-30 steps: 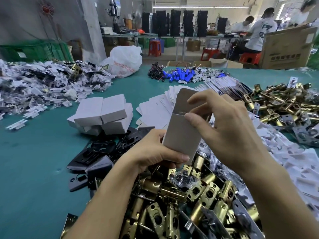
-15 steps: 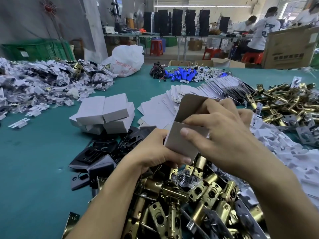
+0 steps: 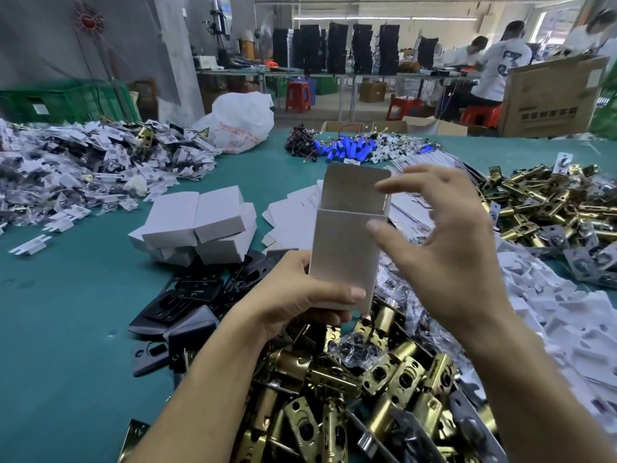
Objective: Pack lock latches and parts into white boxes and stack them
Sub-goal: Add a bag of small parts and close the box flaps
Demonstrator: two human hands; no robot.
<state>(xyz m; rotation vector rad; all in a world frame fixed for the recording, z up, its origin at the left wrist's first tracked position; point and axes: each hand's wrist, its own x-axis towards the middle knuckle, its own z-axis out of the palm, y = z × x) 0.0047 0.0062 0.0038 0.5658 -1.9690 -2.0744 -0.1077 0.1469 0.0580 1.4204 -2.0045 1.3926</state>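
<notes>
Above the brass latches (image 3: 367,379), the left hand (image 3: 300,295) gripped the bottom of the upright white box (image 3: 347,248); the right hand (image 3: 444,242) hovered with fingers spread beside its raised flap (image 3: 354,188). Held so low, the box could tip or the flap crease. The far bag (image 3: 240,125) had red print that seemed too blurred to read.

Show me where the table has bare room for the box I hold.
Widest bare patch: the teal table left of the black plates and the stacked white boxes, nearer than the pile of bagged parts. A smaller strip lies between the white bag and the flat cartons. Front and right are crowded with brass latches.
</notes>
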